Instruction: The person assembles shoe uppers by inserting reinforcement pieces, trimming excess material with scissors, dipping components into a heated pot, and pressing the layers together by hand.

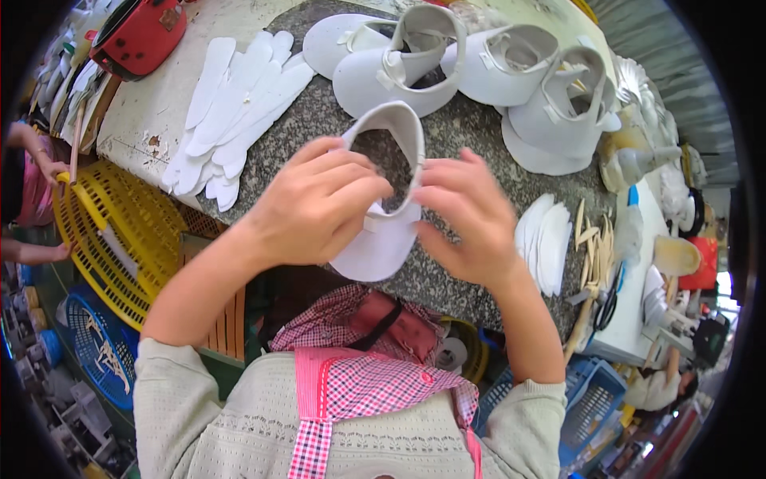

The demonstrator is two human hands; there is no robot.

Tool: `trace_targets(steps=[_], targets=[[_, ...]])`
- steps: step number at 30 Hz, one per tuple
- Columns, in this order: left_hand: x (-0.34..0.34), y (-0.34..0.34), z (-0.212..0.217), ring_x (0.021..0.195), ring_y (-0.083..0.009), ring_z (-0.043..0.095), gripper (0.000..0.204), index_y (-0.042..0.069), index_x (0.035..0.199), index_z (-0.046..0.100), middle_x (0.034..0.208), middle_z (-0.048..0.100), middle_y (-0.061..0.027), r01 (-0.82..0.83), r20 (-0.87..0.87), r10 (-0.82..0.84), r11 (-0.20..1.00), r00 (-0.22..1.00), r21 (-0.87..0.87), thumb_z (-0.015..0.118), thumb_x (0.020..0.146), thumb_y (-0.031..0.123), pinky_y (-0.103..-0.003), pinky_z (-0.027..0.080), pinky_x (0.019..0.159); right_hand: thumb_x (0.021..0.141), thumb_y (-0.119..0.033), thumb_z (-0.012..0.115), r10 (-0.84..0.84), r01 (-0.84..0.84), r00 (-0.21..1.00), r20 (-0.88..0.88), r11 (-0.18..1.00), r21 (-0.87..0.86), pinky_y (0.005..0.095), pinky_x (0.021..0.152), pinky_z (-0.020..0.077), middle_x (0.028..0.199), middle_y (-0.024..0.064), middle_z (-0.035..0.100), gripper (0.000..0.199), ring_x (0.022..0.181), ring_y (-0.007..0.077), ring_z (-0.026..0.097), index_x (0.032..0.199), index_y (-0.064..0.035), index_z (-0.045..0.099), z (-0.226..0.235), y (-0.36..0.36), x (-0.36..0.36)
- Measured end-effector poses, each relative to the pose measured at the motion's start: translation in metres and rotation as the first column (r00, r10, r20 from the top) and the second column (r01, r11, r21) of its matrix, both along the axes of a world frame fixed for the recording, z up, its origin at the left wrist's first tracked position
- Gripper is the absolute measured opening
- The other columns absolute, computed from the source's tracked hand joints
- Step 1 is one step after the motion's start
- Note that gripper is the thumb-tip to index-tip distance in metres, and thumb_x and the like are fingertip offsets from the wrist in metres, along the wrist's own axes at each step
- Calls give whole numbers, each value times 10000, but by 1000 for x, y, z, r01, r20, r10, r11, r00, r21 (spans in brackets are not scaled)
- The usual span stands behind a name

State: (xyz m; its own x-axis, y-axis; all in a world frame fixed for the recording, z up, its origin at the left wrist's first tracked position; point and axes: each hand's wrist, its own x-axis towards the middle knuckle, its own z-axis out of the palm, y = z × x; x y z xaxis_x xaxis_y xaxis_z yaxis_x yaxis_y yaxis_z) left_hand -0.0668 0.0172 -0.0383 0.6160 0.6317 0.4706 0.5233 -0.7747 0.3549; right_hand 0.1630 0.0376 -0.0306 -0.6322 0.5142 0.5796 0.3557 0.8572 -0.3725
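Observation:
A white shoe upper (377,249), with a rounded front and a padded collar around its opening, is held in front of me over the near edge of the stone-topped table. On its left side, my left hand (319,209) has its fingers curled over the collar. My right hand (469,215) is at the right side, its fingers and thumb against the collar and edge, slightly blurred. Beyond my hands stand several similar white uppers (395,76). More white uppers (554,132) are nested together at the far right.
White sole-shaped pieces (239,112) lie fanned out at left; another stack (544,243) is right of my hand. Beside it are pale wooden sticks (594,247), scissors (608,307) and a bottle (642,166). A red pot (144,36), yellow basket (120,231) and co-worker's hand (54,172) are left.

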Motion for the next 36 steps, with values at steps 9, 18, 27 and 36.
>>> trace_targets(steps=[9,18,27,36], targets=[[-6,-14,3,889,-155,538,272,109,867,539,838,566,-11,-7,-317,61,986,946,169,681,702,273,-342,358,727,685,-195,651,-203,102,899,387,958,267,657,990,205,720,-45,524,157,900,149,526,820,-132,599,-18,-17,2],[31,-2,1,875,-152,489,172,111,719,566,688,549,18,-39,-585,1,998,811,-51,694,684,221,-393,315,797,698,-115,571,-272,78,786,555,935,347,670,1008,161,679,-7,483,33,879,172,512,677,-114,544,-21,-29,2],[40,-15,35,869,-187,529,214,120,902,619,628,573,15,-49,-585,-118,964,802,-262,687,708,177,-489,297,913,681,-124,570,-312,182,820,480,937,298,682,1016,118,658,-8,463,44,859,167,521,653,-110,539,4,-51,13],[40,-4,10,1164,-225,447,498,100,1124,572,1191,534,-70,-87,-659,-36,984,751,-153,634,637,19,-602,215,1017,643,4,639,-290,282,951,-102,955,-90,428,893,433,1058,108,574,371,1067,324,519,1012,-40,628,-21,-51,58]])
